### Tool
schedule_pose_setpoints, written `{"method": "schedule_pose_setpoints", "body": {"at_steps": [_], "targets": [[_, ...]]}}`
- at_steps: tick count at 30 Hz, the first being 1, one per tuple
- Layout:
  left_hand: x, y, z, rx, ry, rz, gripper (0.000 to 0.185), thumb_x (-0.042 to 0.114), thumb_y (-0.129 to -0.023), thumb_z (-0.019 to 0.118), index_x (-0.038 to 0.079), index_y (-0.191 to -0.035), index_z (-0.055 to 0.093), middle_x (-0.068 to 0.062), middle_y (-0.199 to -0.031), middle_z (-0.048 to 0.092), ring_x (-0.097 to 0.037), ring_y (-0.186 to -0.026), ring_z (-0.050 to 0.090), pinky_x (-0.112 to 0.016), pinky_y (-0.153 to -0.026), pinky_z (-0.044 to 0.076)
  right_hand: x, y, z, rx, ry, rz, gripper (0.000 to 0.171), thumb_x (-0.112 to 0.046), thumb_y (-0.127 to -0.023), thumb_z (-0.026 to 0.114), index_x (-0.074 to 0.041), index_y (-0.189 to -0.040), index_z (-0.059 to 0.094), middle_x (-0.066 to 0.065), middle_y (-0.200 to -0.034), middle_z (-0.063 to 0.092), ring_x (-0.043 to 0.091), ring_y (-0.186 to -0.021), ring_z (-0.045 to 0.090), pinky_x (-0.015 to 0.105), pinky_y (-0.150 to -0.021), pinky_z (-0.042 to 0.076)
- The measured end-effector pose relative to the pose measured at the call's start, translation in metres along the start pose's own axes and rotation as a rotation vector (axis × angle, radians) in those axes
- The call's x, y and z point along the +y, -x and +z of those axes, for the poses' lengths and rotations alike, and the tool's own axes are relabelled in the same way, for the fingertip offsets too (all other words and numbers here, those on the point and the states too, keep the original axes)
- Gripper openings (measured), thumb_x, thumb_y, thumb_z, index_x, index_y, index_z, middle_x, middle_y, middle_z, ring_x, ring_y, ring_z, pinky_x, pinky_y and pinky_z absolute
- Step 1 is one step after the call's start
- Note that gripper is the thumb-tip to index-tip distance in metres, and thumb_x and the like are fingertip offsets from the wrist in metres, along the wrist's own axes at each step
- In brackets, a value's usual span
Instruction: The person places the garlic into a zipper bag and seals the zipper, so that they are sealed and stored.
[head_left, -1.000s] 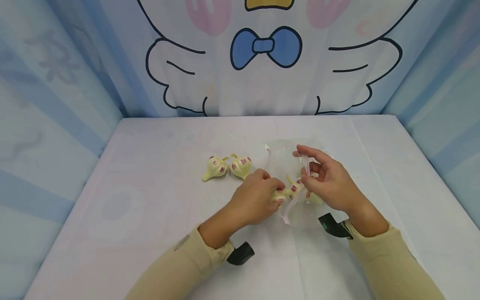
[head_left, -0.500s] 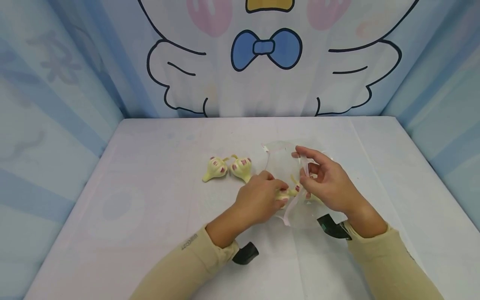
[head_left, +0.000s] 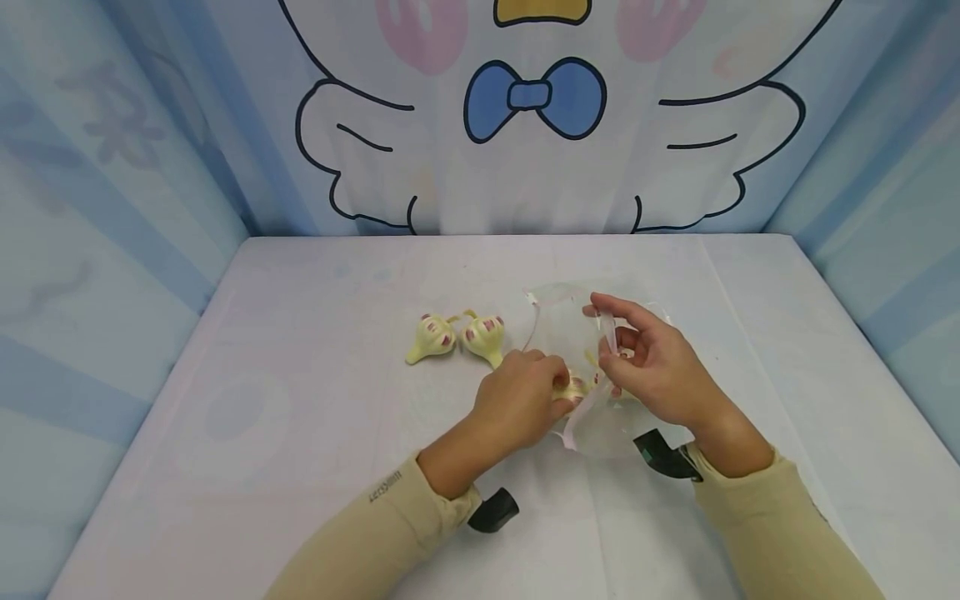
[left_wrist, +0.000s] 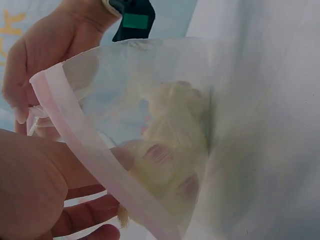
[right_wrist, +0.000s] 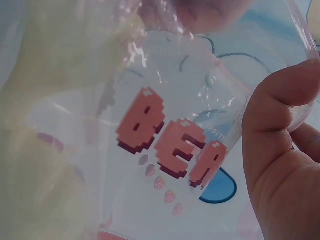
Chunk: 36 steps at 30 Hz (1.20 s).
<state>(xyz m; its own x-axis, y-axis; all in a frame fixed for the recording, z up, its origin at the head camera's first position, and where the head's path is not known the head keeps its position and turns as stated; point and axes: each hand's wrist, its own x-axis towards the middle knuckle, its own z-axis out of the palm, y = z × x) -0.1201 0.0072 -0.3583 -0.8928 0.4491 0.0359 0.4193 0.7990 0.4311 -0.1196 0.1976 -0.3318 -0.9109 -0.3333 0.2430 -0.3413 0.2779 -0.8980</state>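
In the head view, my left hand (head_left: 517, 400) holds a toy garlic bulb (head_left: 574, 387), pale yellow with purple marks, at the mouth of a clear plastic bag (head_left: 558, 317). In the left wrist view its fingers reach behind the bag's pink edge strip (left_wrist: 82, 125), and garlic bulbs (left_wrist: 167, 167) show hazily through the plastic. My right hand (head_left: 656, 358) pinches the bag's rim between thumb and fingers, keeping the mouth apart. Red block letters (right_wrist: 172, 145) are printed on the bag in the right wrist view. The left fingertips are partly hidden.
Two more garlic bulbs, one (head_left: 432, 337) to the left and one (head_left: 483, 335) nearer the bag, lie on the white-covered table (head_left: 300, 417). Patterned curtains (head_left: 112, 250) stand along the sides and the back.
My left hand has shifted a little to the right with the garlic bulb, further into the bag's mouth. My right hand stays almost in place on the rim.
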Motion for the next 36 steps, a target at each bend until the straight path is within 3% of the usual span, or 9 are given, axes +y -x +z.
{"method": "schedule_pose_setpoints", "body": {"at_steps": [5, 11, 15, 26, 36], "targets": [[-0.002, -0.001, 0.003, 0.001, 0.017, 0.024, 0.019, 0.028, -0.088, 0.079, 0.017, -0.103, 0.077, 0.003, -0.095, 0.067, -0.016, -0.086, 0.060, -0.026, -0.061, 0.049, 0.001, 0.000, 0.000, 0.004, 0.002, -0.006, 0.053, 0.008, -0.094, 0.056, 0.001, -0.146, 0.045, 0.010, -0.132, 0.053, 0.015, -0.071, 0.050, 0.027, -0.052, 0.052], [-0.005, -0.005, 0.005, -0.075, 0.093, 0.049, 0.025, 0.019, -0.092, 0.074, 0.010, -0.116, 0.073, 0.000, -0.107, 0.069, -0.014, -0.099, 0.063, -0.025, -0.082, 0.051, 0.001, 0.000, 0.001, 0.000, -0.001, -0.008, 0.053, 0.007, -0.095, 0.056, 0.002, -0.146, 0.045, 0.010, -0.132, 0.052, 0.015, -0.072, 0.050, 0.027, -0.052, 0.052], [-0.008, -0.009, 0.008, -0.115, 0.162, 0.046, 0.029, 0.017, -0.096, 0.070, 0.009, -0.123, 0.069, -0.001, -0.112, 0.068, -0.014, -0.103, 0.062, -0.024, -0.087, 0.049, 0.001, -0.001, 0.001, -0.007, -0.018, -0.016, 0.053, 0.009, -0.094, 0.055, 0.002, -0.146, 0.045, 0.008, -0.131, 0.052, 0.015, -0.070, 0.050, 0.028, -0.051, 0.052], [-0.011, -0.008, 0.006, -0.138, 0.265, -0.017, 0.032, 0.016, -0.096, 0.068, 0.010, -0.128, 0.066, -0.004, -0.119, 0.063, -0.014, -0.103, 0.063, -0.023, -0.080, 0.051, 0.001, -0.002, 0.000, 0.002, 0.012, -0.008, 0.053, 0.007, -0.095, 0.056, 0.002, -0.146, 0.044, 0.014, -0.133, 0.052, 0.016, -0.072, 0.050, 0.028, -0.051, 0.053], [-0.012, -0.013, 0.007, -0.183, 0.356, 0.008, 0.021, 0.008, -0.096, 0.067, 0.005, -0.115, 0.073, -0.001, -0.109, 0.071, -0.008, -0.096, 0.065, -0.018, -0.078, 0.050, 0.002, -0.002, 0.001, -0.012, -0.045, -0.001, 0.053, 0.010, -0.094, 0.055, 0.006, -0.146, 0.042, 0.004, -0.130, 0.053, 0.014, -0.069, 0.049, 0.028, -0.050, 0.051]]}}
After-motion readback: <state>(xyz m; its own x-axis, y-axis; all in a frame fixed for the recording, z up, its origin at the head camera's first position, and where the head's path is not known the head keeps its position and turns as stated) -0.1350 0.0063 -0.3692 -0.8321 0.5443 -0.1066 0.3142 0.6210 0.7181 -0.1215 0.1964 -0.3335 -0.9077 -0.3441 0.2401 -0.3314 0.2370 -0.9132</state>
